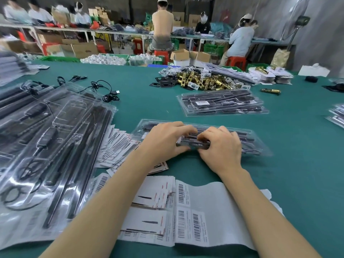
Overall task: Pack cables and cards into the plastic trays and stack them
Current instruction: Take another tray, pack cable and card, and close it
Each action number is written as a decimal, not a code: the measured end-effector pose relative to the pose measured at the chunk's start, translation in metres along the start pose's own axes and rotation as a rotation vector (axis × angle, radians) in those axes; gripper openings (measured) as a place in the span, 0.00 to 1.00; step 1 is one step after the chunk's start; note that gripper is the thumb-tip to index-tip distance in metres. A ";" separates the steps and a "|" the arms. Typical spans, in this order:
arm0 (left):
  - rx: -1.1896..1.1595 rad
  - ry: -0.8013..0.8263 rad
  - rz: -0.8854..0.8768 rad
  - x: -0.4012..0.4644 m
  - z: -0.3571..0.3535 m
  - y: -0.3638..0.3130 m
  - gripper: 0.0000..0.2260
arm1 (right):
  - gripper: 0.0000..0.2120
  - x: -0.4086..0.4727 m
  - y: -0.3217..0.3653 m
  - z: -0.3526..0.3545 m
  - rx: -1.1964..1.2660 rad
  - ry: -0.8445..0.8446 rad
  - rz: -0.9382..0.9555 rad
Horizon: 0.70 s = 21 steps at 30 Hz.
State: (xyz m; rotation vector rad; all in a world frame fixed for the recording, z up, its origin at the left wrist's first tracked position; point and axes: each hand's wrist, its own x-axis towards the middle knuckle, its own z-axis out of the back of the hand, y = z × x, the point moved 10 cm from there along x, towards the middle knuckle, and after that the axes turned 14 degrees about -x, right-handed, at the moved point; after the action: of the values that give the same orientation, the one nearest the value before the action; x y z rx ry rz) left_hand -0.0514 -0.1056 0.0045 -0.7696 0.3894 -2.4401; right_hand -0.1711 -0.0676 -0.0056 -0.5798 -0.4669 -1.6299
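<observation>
Along the left edge, filled trays (46, 146) are lying heaped; loose cables (104, 90) and cards (119, 146) are waiting. Centrally, left hand (165, 140) and right hand (221, 146) are pinching the current tray (256, 144) (seemingly mid-packing). Finished stack (223, 103) is sitting beyond.

Both forearms extend forward, converging. Left hand (165, 140) and right hand (221, 148) lie palm-down, side by side, fingers curled.
</observation>
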 end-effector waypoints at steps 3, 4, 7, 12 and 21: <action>-0.060 -0.019 -0.026 -0.004 0.000 -0.001 0.11 | 0.07 -0.001 0.002 -0.005 0.004 0.047 0.048; -0.080 -0.026 -0.021 -0.004 0.001 0.001 0.10 | 0.08 -0.001 0.002 -0.007 0.022 0.065 0.068; -0.086 -0.047 -0.018 -0.005 0.001 0.006 0.09 | 0.11 -0.002 0.001 -0.008 0.107 0.085 0.113; -0.066 -0.074 -0.022 -0.007 -0.003 0.008 0.08 | 0.09 -0.005 0.005 -0.007 0.111 0.073 0.166; 0.084 -0.022 0.034 -0.002 -0.001 0.014 0.13 | 0.17 0.001 0.005 -0.001 0.036 0.080 0.142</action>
State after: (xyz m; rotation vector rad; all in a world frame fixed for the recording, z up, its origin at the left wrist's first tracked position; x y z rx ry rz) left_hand -0.0446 -0.1156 -0.0032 -0.7469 0.2873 -2.3975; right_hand -0.1662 -0.0702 -0.0060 -0.5073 -0.3864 -1.5002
